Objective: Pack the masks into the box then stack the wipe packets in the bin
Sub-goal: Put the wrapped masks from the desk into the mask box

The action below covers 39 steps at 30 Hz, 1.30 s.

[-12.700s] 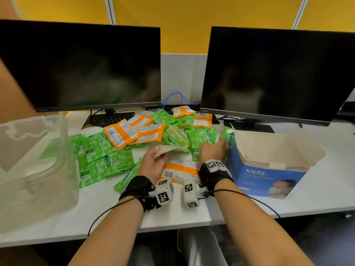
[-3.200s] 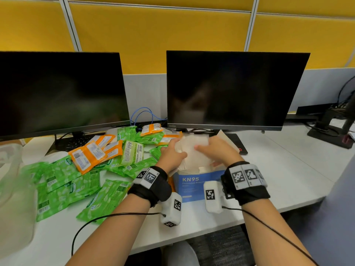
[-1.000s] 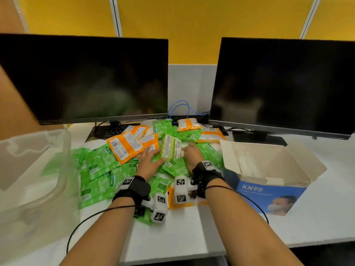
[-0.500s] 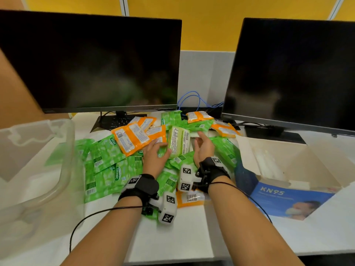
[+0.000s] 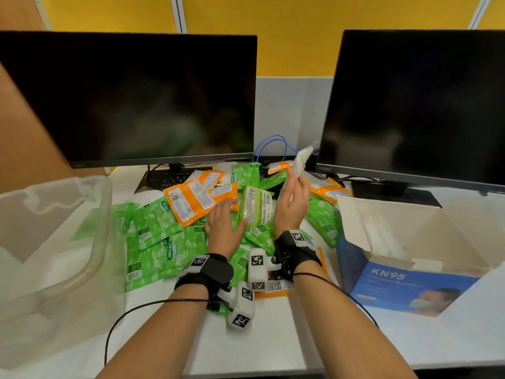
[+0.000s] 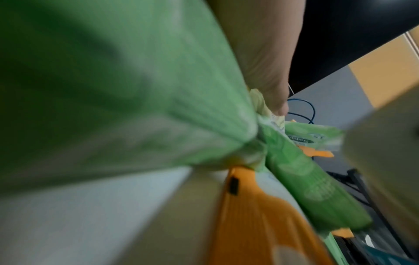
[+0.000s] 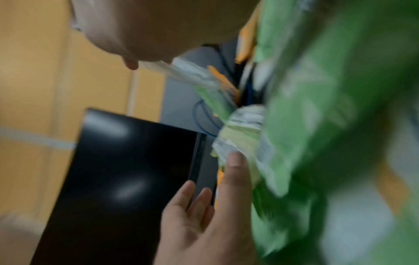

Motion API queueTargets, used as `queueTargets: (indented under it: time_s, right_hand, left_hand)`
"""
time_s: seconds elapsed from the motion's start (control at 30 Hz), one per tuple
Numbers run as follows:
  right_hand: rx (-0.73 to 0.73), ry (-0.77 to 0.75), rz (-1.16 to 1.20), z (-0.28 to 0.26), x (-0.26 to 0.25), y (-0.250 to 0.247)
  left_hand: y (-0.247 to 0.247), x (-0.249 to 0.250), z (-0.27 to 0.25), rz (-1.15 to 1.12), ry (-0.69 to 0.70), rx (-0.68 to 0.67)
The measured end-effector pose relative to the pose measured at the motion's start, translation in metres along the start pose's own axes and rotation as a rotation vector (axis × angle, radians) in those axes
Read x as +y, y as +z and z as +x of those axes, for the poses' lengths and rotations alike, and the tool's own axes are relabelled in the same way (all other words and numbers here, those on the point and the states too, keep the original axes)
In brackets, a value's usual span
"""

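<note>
A pile of green wipe packets [image 5: 161,242] and orange wipe packets [image 5: 191,199] covers the desk's middle. My right hand [image 5: 295,184] is raised above the pile and pinches a white mask [image 5: 301,161] by its lower edge. My left hand [image 5: 225,214] lies flat on the pile with straight fingers, and its thumb touches a pale green packet [image 5: 255,212]. The right wrist view shows the left hand [image 7: 204,200] with fingers straight beside that pale packet [image 7: 240,136]. The open KN95 box [image 5: 410,280] stands at the right with white masks [image 5: 382,239] inside. The clear bin [image 5: 54,228] stands at the left.
Two dark monitors [image 5: 131,97] [image 5: 415,105] stand behind the pile, with a keyboard [image 5: 169,179] and blue cables [image 5: 273,146] between them. The white desk [image 5: 300,343] shows bare in front of the pile. Both wrist views are blurred.
My right hand has risen from the pile with a white mask pinched in its fingers. The left hand stays on the packets by the pale green one.
</note>
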State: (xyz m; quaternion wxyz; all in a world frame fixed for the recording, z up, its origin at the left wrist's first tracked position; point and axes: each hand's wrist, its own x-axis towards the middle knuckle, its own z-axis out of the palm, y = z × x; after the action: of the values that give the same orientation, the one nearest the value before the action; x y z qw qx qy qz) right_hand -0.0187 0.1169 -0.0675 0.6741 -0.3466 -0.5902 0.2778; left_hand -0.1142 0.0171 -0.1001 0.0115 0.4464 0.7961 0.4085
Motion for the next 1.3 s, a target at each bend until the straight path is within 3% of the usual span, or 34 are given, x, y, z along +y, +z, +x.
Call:
queueTargets:
  time_s: [0.2,0.3,0.4,0.47,0.53,0.57,0.63,0.7,0.8,0.9,0.97,1.0,1.17,1.23,1.3]
  right_hand:
    - [-0.016,-0.060,0.147,0.018,-0.049,-0.007]
    - [-0.043,0.180,0.240,0.018,-0.060,-0.010]
    - [-0.292,0.369,0.108,0.011,-0.056,-0.003]
    - [-0.332,0.423,0.057,0.003,-0.050,0.001]
    - [-0.243,0.536,0.089,0.001,-0.040,0.000]
    - [-0.198,0.603,0.087,0.002,-0.032,-0.002]
    - [-0.197,0.708,0.021,0.004,-0.017,-0.003]
    - [-0.308,0.744,0.044,0.005,-0.012,-0.002]
    - [-0.483,0.851,0.397,0.002,-0.022,0.002]
    - [-0.799,1.036,0.575,-0.005,-0.037,0.006]
    - [-0.993,1.064,0.455,-0.009,-0.038,0.007]
    - [-1.017,1.046,0.354,-0.008,-0.037,0.007]
    - [-0.776,0.904,0.112,0.006,-0.027,0.009]
    - [-0.754,0.892,-0.016,0.007,-0.026,0.015]
    - [-0.855,0.804,-0.226,0.009,-0.029,0.020]
  left_hand:
    - [-0.003,0.004,-0.004,-0.176,-0.057,0.037]
    - [0.004,-0.003,0.002,-0.113,-0.109,-0.037]
    - [-0.002,-0.005,-0.009,-0.137,-0.349,-0.172]
    - [-0.003,-0.003,-0.013,-0.122,-0.377,-0.219]
    - [-0.010,0.009,-0.011,-0.538,-0.230,0.053]
    - [-0.011,0.009,-0.010,-0.621,-0.109,0.143]
    - [-0.010,0.008,-0.007,-0.600,-0.007,0.214]
    - [-0.007,0.002,-0.003,-0.438,0.068,0.237]
    - [-0.003,-0.007,0.001,-0.386,0.038,0.305]
    - [-0.001,-0.017,0.006,-0.551,-0.182,0.433]
    - [-0.003,-0.019,0.007,-0.703,-0.293,0.471]
    - [-0.003,-0.018,0.006,-0.756,-0.315,0.478]
    - [-0.008,-0.011,0.007,-0.918,-0.391,0.526]
    - [-0.008,-0.010,0.007,-0.929,-0.371,0.491]
    - [-0.008,-0.007,0.005,-0.921,-0.330,0.433]
